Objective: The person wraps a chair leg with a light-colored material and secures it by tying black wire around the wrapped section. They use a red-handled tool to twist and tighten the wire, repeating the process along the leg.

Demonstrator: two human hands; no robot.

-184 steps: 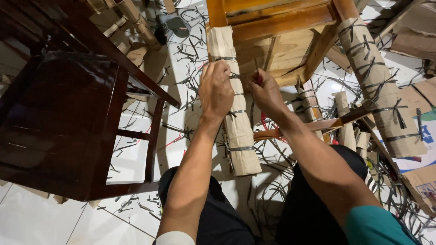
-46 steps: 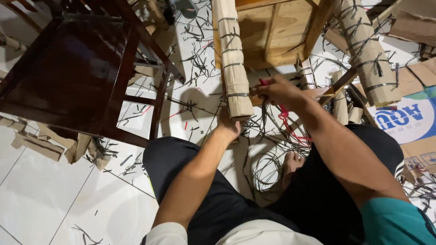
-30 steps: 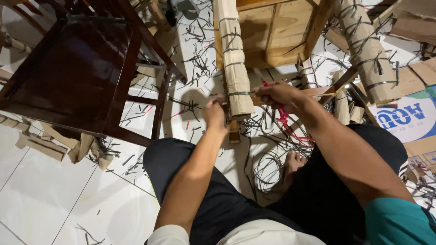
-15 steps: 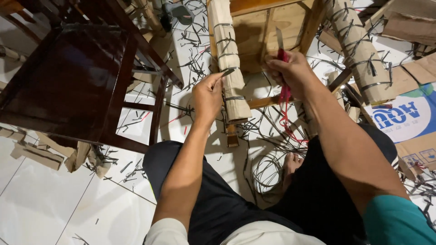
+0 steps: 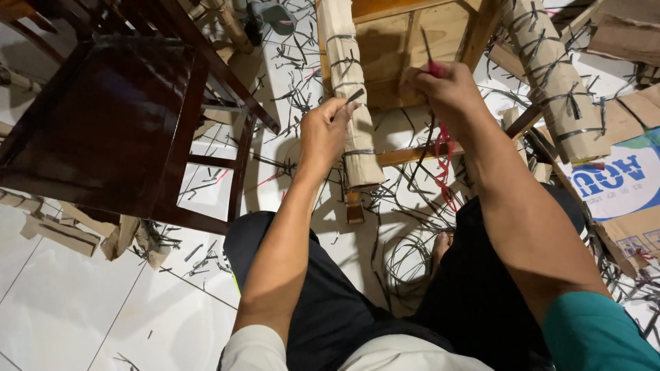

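A light wooden chair (image 5: 412, 34) lies in front of me with its legs wrapped in brown cardboard and bound by dark straps. My left hand (image 5: 323, 130) pinches the loose end of a dark strap (image 5: 354, 96) against the nearer wrapped leg (image 5: 347, 82). My right hand (image 5: 443, 89) is closed on a thin red-handled tool (image 5: 432, 65), raised just right of that leg, with red cord (image 5: 443, 154) hanging below it. A second wrapped leg (image 5: 557, 82) stands to the right.
A dark brown chair (image 5: 110, 117) stands at the left. Cut strap pieces (image 5: 295, 89) litter the white tile floor. A coil of dark strap (image 5: 405, 261) lies by my knees. Flat cardboard with blue print (image 5: 619, 185) lies at the right, cardboard scraps (image 5: 62, 230) at the left.
Both hands have risen along the wrapped leg from its lower end. My right hand lifted the red-handled tool higher, and my left hand now pinches a strap end at mid-leg.
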